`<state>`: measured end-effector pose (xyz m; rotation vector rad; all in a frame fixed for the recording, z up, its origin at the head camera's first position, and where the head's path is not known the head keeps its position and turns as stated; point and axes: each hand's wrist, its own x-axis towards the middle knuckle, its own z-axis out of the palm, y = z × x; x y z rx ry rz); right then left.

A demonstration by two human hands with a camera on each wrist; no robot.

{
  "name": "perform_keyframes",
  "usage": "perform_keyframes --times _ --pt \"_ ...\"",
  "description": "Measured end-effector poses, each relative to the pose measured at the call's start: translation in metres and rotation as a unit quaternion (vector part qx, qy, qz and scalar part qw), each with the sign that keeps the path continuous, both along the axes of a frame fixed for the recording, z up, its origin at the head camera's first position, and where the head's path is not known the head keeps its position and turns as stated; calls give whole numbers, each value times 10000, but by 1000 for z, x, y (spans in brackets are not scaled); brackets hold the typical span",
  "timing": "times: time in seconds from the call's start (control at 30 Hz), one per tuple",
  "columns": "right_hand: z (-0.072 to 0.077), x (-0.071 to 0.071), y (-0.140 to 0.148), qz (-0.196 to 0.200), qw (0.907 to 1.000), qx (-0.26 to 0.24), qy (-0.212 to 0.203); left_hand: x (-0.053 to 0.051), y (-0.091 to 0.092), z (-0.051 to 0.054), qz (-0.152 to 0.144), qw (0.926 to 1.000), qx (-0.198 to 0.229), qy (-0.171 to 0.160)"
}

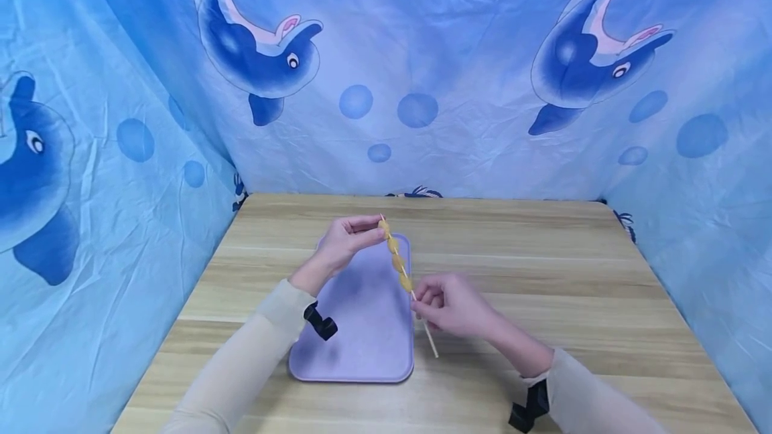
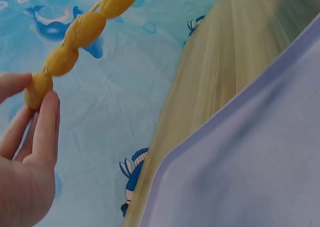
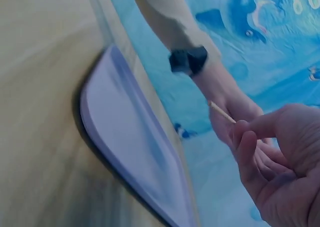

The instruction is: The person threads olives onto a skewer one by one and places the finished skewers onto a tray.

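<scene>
A thin wooden skewer (image 1: 431, 339) carries several yellow-orange lumps (image 1: 398, 262) threaded in a row; what they are made of I cannot tell. It hangs tilted in the air, partly over the right edge of the purple tray (image 1: 356, 360). My left hand (image 1: 345, 244) pinches the top lump (image 2: 38, 91) between thumb and fingers, near the skewer's pointed tip. Lower down, my right hand (image 1: 452, 305) pinches the bare stick below the lumps. In the right wrist view, the blunt end of the skewer (image 3: 221, 111) sticks out past the right hand's fingertips.
The purple tray lies flat on a wood-grain table (image 1: 543, 273). Blue cloth (image 1: 482, 153) printed with dolphins and bubbles hangs at the back and both sides. A black strap device sits on each wrist, the left one (image 1: 320, 321) above the tray.
</scene>
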<state>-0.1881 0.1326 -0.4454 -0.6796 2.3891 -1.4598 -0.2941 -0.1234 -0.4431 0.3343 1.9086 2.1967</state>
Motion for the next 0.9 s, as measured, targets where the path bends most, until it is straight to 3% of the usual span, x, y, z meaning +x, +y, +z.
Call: perform_keyframes --times 0.2,0.37,0.47,0.6,0.7,0.9 --pt "-9 3 -34 -276 9995 -6 141 0 -4 0 391 9973 -622 -30" --pt "-19 1 -55 -365 9992 74 166 1 -7 -3 649 9882 -1374 206" --pt "-26 -1 -64 -356 9991 120 197 -1 -9 -8 782 9833 -1616 294" --pt "-34 -4 -75 -352 9985 388 153 -3 -15 -20 947 9741 -2024 343" --pt "-41 -7 -81 -354 9971 651 157 -5 -19 -29 1055 9625 -2458 459" --pt "-52 -12 -94 -416 9899 1311 353 -7 -24 -42 1014 9476 -2966 608"
